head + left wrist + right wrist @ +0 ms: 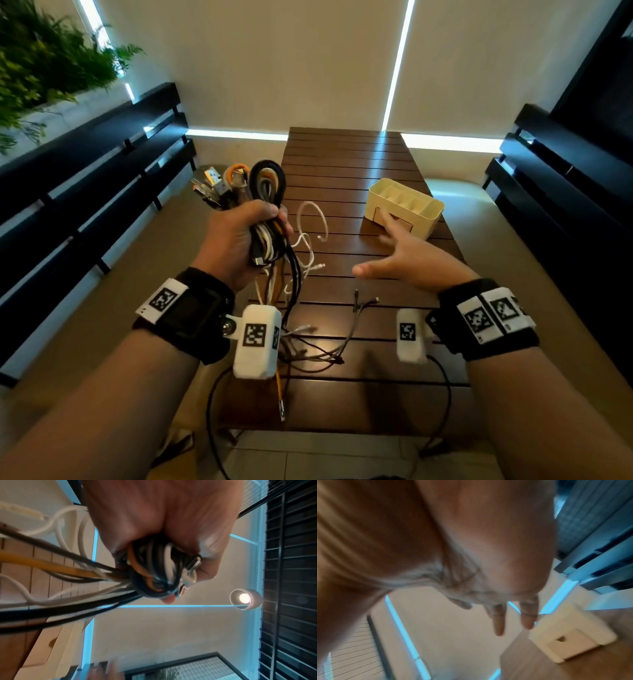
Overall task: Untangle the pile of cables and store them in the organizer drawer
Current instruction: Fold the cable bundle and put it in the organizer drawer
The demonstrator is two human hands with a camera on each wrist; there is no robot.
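Observation:
My left hand [239, 240] grips a thick bundle of cables [263, 192], black, white and orange, raised above the left edge of the wooden table [359, 164]. Loose ends hang from the fist down onto the table, where grey and white cable ends [318, 342] lie. In the left wrist view the fingers wrap the cable bundle [154, 572]. My right hand [400, 253] is spread flat in the air, fingers pointing at the cream organizer [406, 209], whose front drawer [571, 645] is closed. The right hand [513, 615] holds nothing.
Dark slatted benches [85, 178] run along both sides of the narrow table. Green plants [44, 61] stand at the far left. Pale blinds close the far end. Black leads [442, 394] from the wrist cameras trail off the table's near edge.

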